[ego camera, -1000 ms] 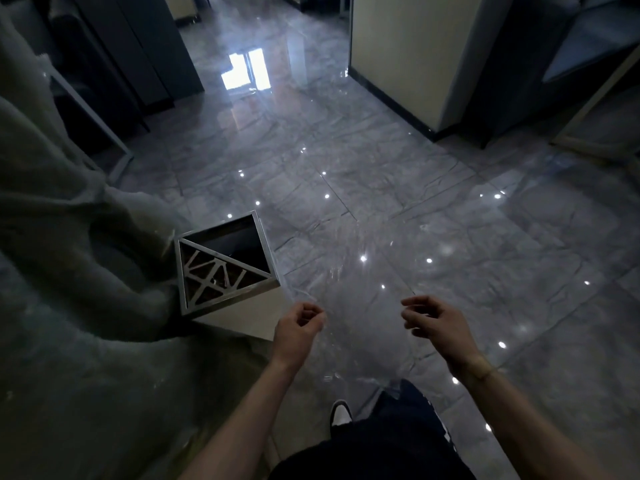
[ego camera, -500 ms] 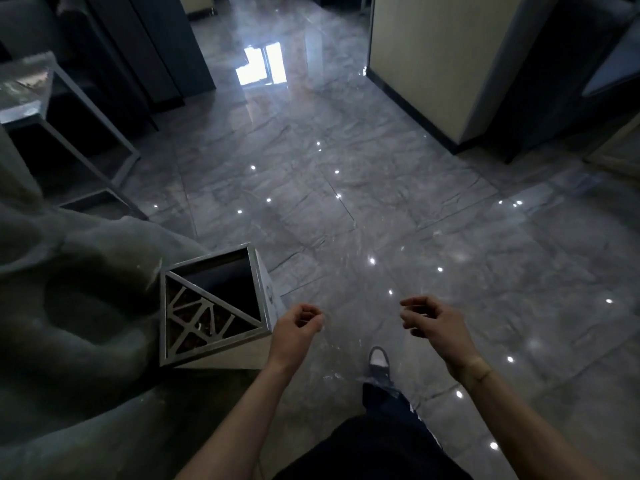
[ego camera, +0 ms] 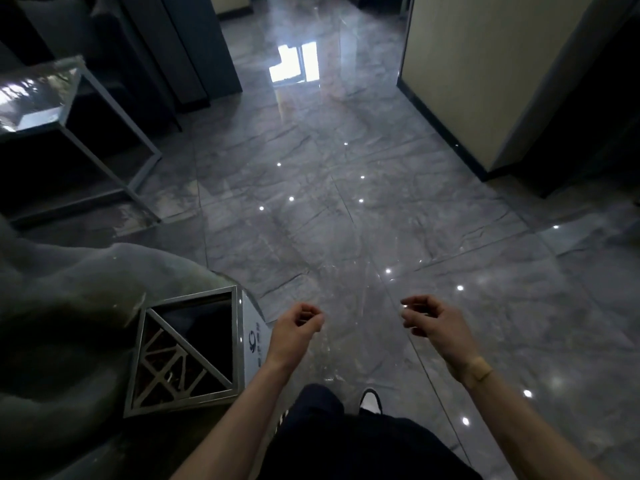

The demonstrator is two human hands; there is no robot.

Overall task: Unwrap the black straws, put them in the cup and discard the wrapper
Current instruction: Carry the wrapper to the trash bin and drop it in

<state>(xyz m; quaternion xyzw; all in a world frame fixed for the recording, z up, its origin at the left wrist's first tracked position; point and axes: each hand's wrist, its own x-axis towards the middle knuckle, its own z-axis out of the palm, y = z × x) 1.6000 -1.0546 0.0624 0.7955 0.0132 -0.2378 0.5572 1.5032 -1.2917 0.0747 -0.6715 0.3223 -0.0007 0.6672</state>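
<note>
No straws, cup or wrapper can be seen. A square metal-rimmed bin (ego camera: 188,351) stands at lower left, its top half open, half lattice. Just right of it the left hand (ego camera: 294,329) is held loosely curled, nothing visible in it. The right hand (ego camera: 434,323) is held half-curled and empty, over the glossy grey tiled floor (ego camera: 346,220).

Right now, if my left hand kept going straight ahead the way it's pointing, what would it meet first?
Probably nothing close. The left hand points forward over bare glossy floor, with the square bin off to its left. The way looks free, though depth is hard to judge here.
</note>
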